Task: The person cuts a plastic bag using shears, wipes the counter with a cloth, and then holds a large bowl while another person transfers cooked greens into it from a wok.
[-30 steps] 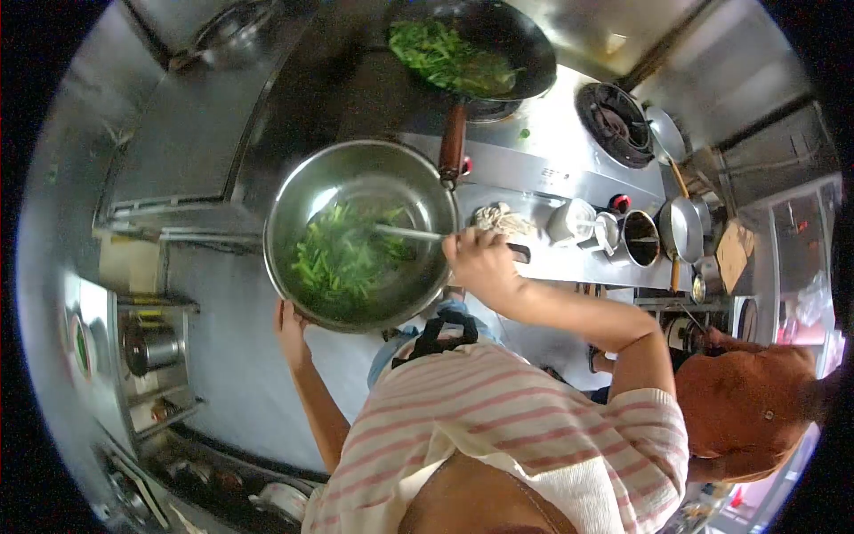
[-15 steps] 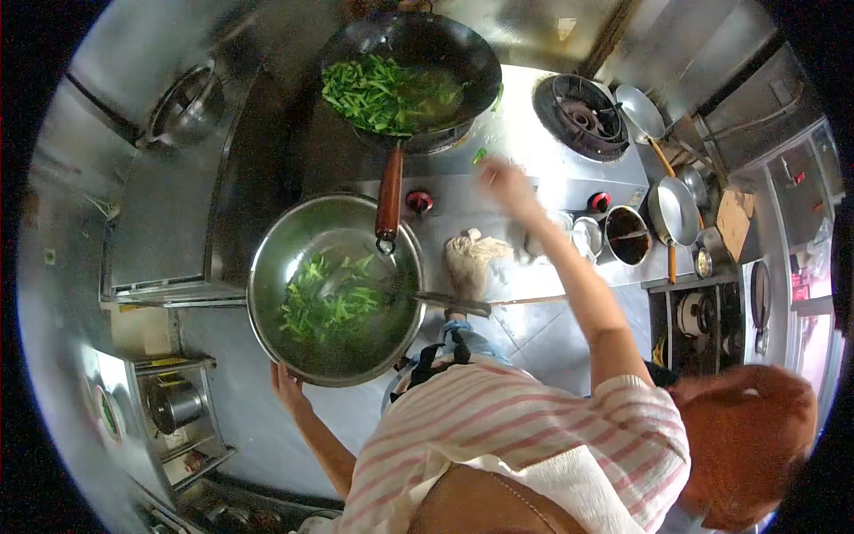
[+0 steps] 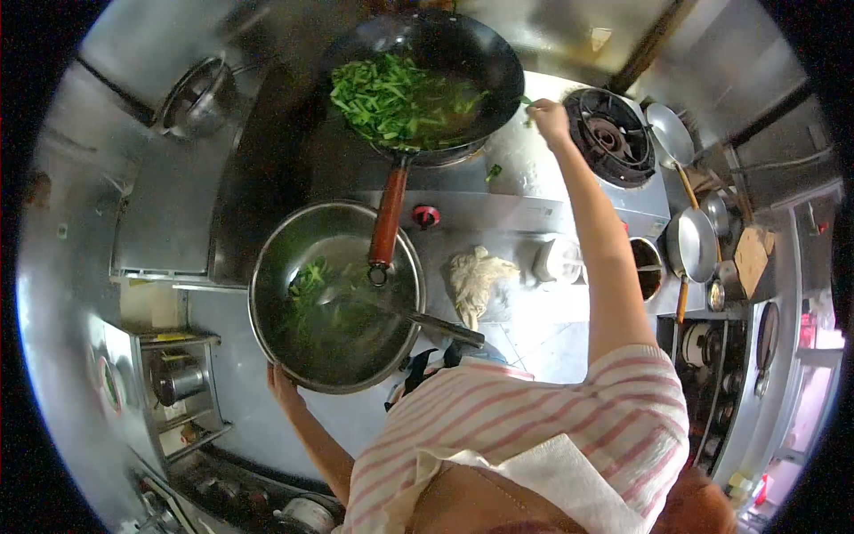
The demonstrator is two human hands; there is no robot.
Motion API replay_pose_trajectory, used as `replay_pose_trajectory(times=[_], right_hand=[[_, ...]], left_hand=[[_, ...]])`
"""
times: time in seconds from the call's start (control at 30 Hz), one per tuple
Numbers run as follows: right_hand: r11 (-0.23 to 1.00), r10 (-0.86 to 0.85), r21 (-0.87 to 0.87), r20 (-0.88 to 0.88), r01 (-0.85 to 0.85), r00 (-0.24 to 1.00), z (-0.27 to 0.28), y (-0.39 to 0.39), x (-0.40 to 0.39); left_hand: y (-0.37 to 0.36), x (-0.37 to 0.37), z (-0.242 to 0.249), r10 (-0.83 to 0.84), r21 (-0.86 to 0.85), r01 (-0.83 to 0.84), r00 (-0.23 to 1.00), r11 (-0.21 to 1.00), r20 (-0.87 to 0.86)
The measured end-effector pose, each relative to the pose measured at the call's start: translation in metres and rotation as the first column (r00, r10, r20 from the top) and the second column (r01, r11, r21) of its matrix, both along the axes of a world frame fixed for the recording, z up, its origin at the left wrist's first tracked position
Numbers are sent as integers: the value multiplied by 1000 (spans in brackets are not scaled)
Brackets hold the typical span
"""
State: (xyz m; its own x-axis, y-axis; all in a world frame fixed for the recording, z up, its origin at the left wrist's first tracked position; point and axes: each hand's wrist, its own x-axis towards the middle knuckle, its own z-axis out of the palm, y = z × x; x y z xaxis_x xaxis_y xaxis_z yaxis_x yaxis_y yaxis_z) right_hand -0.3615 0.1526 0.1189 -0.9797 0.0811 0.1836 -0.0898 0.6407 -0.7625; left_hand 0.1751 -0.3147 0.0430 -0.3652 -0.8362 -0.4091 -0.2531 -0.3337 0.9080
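Note:
My left hand point(image 3: 283, 390) grips the lower left rim of a wide steel bowl point(image 3: 260, 311). Chopped greens point(image 3: 309, 280) and a metal utensil lie in the bowl, the utensil's handle point(image 3: 447, 328) reaching over its right rim; its head is hard to make out. A dark wok point(image 3: 485, 62) sits on the stove above, with more chopped leafy greens point(image 3: 382, 100) in it. Its wooden handle point(image 3: 389, 214) extends over the bowl. Just outside the wok's right rim, my right hand point(image 3: 549, 120) pinches a small piece of leafy green point(image 3: 528, 110).
Another leaf piece point(image 3: 494, 172) lies on the stovetop. An unused burner point(image 3: 608, 136) stands right of the wok. Along the front ledge are a crumpled cloth point(image 3: 479, 280) and a white container point(image 3: 558, 261). Pans point(image 3: 691, 245) hang at the right. A strainer point(image 3: 200, 98) is at upper left.
My right hand has moved up and right from the stove front to the wok's right edge, closing on a leaf piece. The brown-clad person at right has mostly left view.

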Motion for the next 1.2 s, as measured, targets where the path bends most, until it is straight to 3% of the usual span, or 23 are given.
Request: replay_pose_trajectory(times=[0.13, 0.2, 0.27, 0.33, 0.37, 0.4, 0.47, 0.53, 0.57, 0.6, 0.67, 0.77, 0.83, 0.9, 0.97, 1.07, 1.13, 1.2], right_hand=[[948, 116, 317, -246, -34, 962, 50, 1, 6], [948, 236, 283, -307, -148, 922, 79, -9, 11], [916, 400, 129, -377, -381, 835, 101, -25, 12], [875, 481, 44, -192, -482, 855, 165, -63, 69], [831, 547, 6, -185, -556, 816, 184, -81, 88], [784, 605, -32, -184, -620, 774, 198, -98, 105], [552, 826, 129, -223, -824, 518, 215, -137, 135], [302, 953, 49, -40, -952, 300, 211, -164, 160], [237, 964, 178, 77, -955, 253, 218, -170, 170], [235, 964, 178, 85, -956, 253, 216, -169, 172], [413, 907, 126, 32, -902, 419, 204, -156, 166], [761, 641, 267, -168, -592, 749, 179, -115, 162], [835, 457, 357, -30, -418, 889, 125, -75, 129], [825, 354, 479, -26, -299, 935, 41, -41, 95], [833, 272, 464, 132, -302, 953, -20, -25, 81], [815, 232, 500, 179, -292, 956, -55, -28, 70], [858, 250, 420, 165, -297, 954, -53, -39, 74], [761, 270, 545, 228, -352, 935, -45, -47, 78]], left_hand=[[-4, 2, -6, 40, -8, -40, 999, 999, 10], [2, -5, 3, 44, 22, -43, 998, 999, -39], [2, -5, 6, 28, 35, -27, 999, 999, -34], [-1, 0, -2, -27, 10, 28, 997, 1000, -68], [-4, 4, -8, -13, 13, 14, 998, 1000, -64], [-9, 6, -15, -36, 0, 36, 998, 999, -44], [-10, 5, -14, -56, -8, 55, 998, 998, -24], [2, 1, 7, -75, -13, 75, 997, 997, -3], [0, 4, 5, -75, -7, 75, 997, 997, -1], [-1, 7, 3, -92, -55, 92, 996, 994, 7], [0, 6, 6, -104, -94, 104, 995, 990, 10], [11, -1, 28, -38, 32, 35, 994, 999, 102], [15, -1, 29, -42, -32, 44, 998, 999, 46], [12, 1, 23, -61, -27, 61, 998, 998, 19], [9, 2, 19, -86, -32, 86, 996, 996, -7], [11, 3, 19, -53, -66, 54, 998, 996, 19], [10, 1, 21, -57, 13, 57, 998, 998, 1], [7, 2, 17, -53, -8, 53, 999, 999, 6]])
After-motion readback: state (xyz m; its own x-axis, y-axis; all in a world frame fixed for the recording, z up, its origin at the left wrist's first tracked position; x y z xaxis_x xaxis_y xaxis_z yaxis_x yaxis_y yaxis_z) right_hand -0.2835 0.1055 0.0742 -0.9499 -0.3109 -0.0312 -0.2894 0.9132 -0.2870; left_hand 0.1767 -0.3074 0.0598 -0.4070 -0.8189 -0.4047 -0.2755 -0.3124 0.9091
